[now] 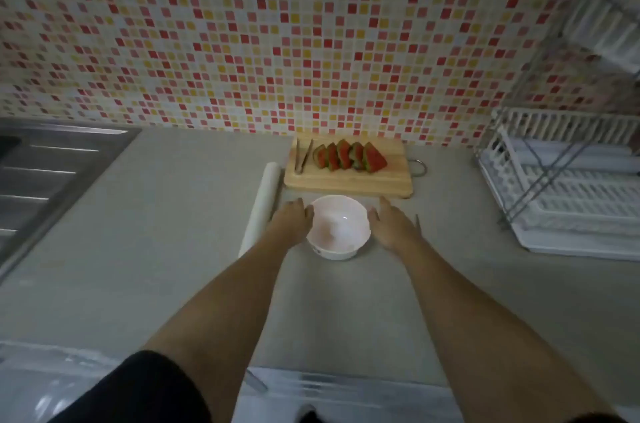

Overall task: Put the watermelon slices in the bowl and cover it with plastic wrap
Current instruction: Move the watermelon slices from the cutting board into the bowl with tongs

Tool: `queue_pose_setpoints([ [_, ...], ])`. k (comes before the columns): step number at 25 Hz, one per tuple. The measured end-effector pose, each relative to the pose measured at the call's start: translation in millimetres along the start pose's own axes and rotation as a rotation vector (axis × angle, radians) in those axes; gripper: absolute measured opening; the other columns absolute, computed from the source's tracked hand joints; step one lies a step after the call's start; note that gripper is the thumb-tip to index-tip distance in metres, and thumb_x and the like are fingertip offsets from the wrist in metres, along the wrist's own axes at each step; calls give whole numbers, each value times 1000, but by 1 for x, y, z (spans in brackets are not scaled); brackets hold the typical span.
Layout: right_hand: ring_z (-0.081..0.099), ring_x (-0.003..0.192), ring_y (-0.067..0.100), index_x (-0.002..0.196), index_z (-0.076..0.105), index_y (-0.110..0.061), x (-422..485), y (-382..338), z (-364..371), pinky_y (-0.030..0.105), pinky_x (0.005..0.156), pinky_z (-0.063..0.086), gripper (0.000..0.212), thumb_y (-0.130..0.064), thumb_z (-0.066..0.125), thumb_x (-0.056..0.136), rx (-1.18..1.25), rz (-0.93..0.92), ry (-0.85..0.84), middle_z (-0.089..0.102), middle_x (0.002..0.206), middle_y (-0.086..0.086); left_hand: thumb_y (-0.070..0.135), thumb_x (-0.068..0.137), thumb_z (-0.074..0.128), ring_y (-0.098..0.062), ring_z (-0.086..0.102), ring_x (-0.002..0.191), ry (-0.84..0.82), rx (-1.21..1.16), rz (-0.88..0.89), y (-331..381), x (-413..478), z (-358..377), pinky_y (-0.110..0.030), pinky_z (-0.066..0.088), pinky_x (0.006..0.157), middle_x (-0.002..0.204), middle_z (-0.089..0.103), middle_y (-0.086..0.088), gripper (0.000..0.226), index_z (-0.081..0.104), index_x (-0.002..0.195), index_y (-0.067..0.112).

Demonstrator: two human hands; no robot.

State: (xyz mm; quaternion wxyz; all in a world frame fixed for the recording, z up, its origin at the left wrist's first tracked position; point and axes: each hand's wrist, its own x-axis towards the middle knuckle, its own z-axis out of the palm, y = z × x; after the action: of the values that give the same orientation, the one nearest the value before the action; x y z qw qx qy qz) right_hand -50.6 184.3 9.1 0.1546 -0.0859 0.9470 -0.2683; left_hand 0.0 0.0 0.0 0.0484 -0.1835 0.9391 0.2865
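Note:
An empty pale pink bowl [338, 227] stands on the grey counter. My left hand [292, 220] lies flat beside its left rim, fingers straight. Just right of the bowl, my right hand [391, 223] is also flat with straight fingers. Neither hand holds anything. Behind the bowl a wooden cutting board [349, 180] carries several watermelon slices [349, 155] in a row and metal tongs [302, 154] at its left end. A roll of plastic wrap [260, 206] lies on the counter left of my left hand.
A steel sink with a drainboard [45, 170] is at the far left. A white dish rack [568, 183] stands at the right. The tiled wall [277, 42] closes the back. The counter's front edge [346, 377] runs below my arms.

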Motion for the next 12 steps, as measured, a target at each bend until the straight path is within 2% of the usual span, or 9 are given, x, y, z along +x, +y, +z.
queue_pose_setpoints([
  [4, 39, 130, 36, 144, 23, -9, 17, 6, 34, 43, 103, 33, 56, -40, 24, 97, 139, 131, 47, 37, 146, 18, 35, 101, 23, -40, 56, 107, 114, -140, -153, 0, 12, 30, -41, 43, 86, 118, 60, -24, 46, 50, 116, 2],
  [6, 47, 120, 36, 135, 38, -9, 26, 8, 47, 41, 98, 39, 48, -36, 24, 98, 197, 143, 89, 48, 136, 19, 31, 101, 23, -41, 58, 104, 120, -183, -173, -2, 18, 40, -42, 44, 84, 114, 62, -25, 43, 51, 112, 2],
  [8, 54, 107, 35, 120, 51, -9, 32, 9, 54, 35, 86, 41, 42, -33, 24, 98, 238, 145, 132, 58, 120, 18, 29, 101, 23, -41, 59, 102, 137, -224, -186, -9, 24, 45, -40, 44, 82, 111, 64, -25, 40, 53, 109, 3],
  [10, 55, 102, 34, 112, 55, -8, 34, 13, 60, 32, 77, 36, 40, -31, 24, 99, 300, 174, 153, 61, 113, 18, 28, 101, 25, -41, 59, 101, 167, -286, -198, -14, 24, 51, -40, 43, 81, 110, 64, -24, 39, 55, 109, 5],
  [12, 55, 101, 35, 109, 55, -8, 37, 16, 66, 34, 77, 37, 40, -31, 24, 99, 329, 186, 169, 62, 111, 19, 28, 101, 26, -41, 58, 101, 192, -327, -197, -17, 25, 56, -40, 43, 80, 110, 64, -24, 38, 56, 106, 6],
])
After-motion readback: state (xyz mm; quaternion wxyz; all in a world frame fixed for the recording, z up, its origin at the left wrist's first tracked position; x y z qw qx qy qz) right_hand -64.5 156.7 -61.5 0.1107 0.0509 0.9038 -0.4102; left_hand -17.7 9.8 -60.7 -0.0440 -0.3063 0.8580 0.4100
